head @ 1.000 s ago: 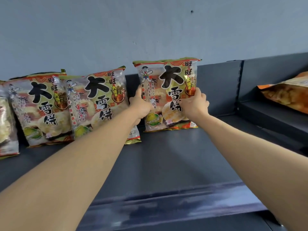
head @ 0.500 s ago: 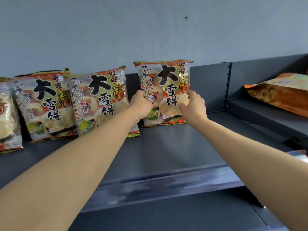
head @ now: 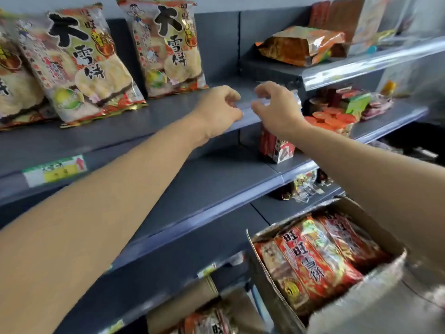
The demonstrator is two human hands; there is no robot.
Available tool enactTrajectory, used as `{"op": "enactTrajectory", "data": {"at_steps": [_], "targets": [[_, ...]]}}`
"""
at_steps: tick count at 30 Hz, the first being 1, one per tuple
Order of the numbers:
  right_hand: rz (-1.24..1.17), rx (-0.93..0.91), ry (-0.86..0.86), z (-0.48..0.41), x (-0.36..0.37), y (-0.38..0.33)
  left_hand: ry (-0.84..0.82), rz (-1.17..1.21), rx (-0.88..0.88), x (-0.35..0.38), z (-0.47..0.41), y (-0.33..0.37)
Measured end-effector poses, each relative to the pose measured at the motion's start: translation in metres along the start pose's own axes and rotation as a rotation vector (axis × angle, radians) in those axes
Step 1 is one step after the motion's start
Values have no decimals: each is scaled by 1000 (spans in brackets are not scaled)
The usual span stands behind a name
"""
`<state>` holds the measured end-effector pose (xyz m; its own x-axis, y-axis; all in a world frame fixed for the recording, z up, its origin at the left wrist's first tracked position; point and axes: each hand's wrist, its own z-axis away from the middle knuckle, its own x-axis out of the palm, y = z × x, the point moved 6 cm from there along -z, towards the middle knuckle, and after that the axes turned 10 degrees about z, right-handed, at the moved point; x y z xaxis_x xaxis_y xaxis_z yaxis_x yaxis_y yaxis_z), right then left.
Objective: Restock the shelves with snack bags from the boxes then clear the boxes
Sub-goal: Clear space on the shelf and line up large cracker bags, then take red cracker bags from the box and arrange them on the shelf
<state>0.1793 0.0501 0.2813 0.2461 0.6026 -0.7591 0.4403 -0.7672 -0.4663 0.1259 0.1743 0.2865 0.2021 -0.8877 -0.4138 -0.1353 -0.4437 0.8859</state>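
Note:
Three snack bags with large black characters stand on the top grey shelf (head: 168, 116). The rightmost bag (head: 166, 47) leans against the back panel, with another bag (head: 79, 66) to its left. My left hand (head: 219, 109) and my right hand (head: 277, 107) hover over the shelf's front edge, below and right of that bag. Both hold nothing, and their fingers hang loosely curled. An open cardboard box (head: 361, 292) at lower right holds several red snack bags (head: 310, 259).
A second box (head: 199, 307) with snack bags sits at the bottom centre. The right shelf bay carries an orange foil bag (head: 298, 44), orange-lidded cups (head: 334, 119) and a small red carton (head: 277, 148). The middle shelf (head: 204, 179) shows bare grey surface.
Both hands have let go of the rightmost bag and drawn back to the shelf's front edge. The view has tilted down, so the lower shelves and boxes now show.

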Motion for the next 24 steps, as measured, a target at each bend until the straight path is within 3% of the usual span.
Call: {"op": "enactTrajectory", "data": {"at_steps": [5, 11, 18, 24], "targets": [[107, 180, -108, 82, -5, 74, -211, 97, -141, 90, 60, -31], [203, 289, -381, 145, 21, 166, -329, 227, -503, 169, 102, -103], [378, 293, -839, 191, 80, 254, -279, 212, -858, 245, 123, -187], [361, 408, -1040, 210, 119, 321, -114, 264, -1125, 295, 149, -242]]}}
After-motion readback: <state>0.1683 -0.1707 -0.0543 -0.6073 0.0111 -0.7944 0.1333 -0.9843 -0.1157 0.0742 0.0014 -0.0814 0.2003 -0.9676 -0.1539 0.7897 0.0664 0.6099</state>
